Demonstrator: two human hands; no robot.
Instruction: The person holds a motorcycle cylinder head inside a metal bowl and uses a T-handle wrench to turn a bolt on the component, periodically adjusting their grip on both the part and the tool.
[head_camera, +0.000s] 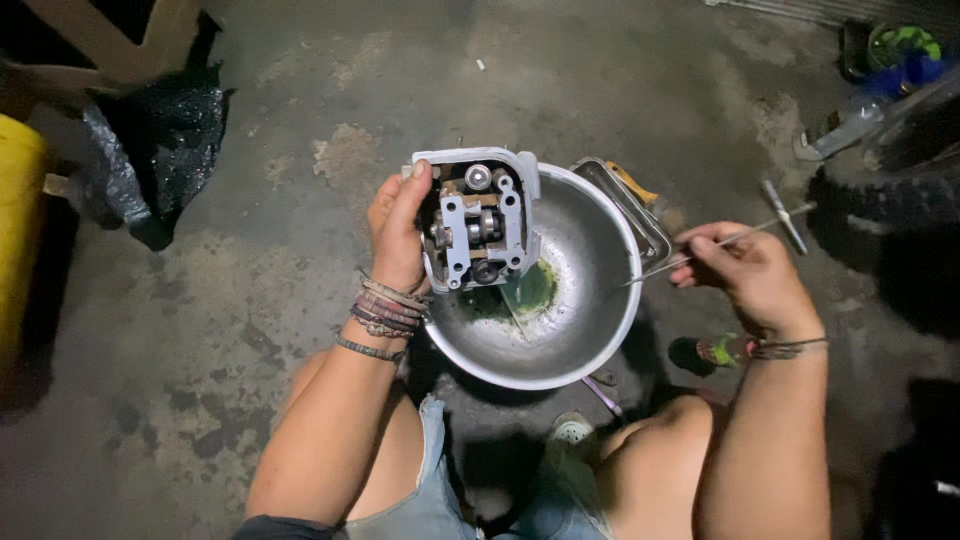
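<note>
Head view looks down on us squatting on the concrete floor (300, 120), knees to either side of a steel bowl (590, 330). Our left hand (400, 235) holds an engine cylinder head (478, 220) upright over the bowl's left rim, thumb on its near-left edge and fingers (415, 185) curled round the far side, so the valve gear faces us. Our right hand (745, 270) sits to the right of the bowl, its fingers pressed together on a thin metal rod (700, 250), whose tip points left over the bowl's rim.

A green smear of liquid lies in the bowl's bottom, just below the head. A metal tin (640, 215) stands behind the bowl, and a dark bottle (710, 352) lies near our right wrist.

We judge the step in hand to be picking or cleaning at the head with the rod. The next move seems to call for keeping the head steady over the bowl and guiding the rod's tip left into the valve gear without slipping.
</note>
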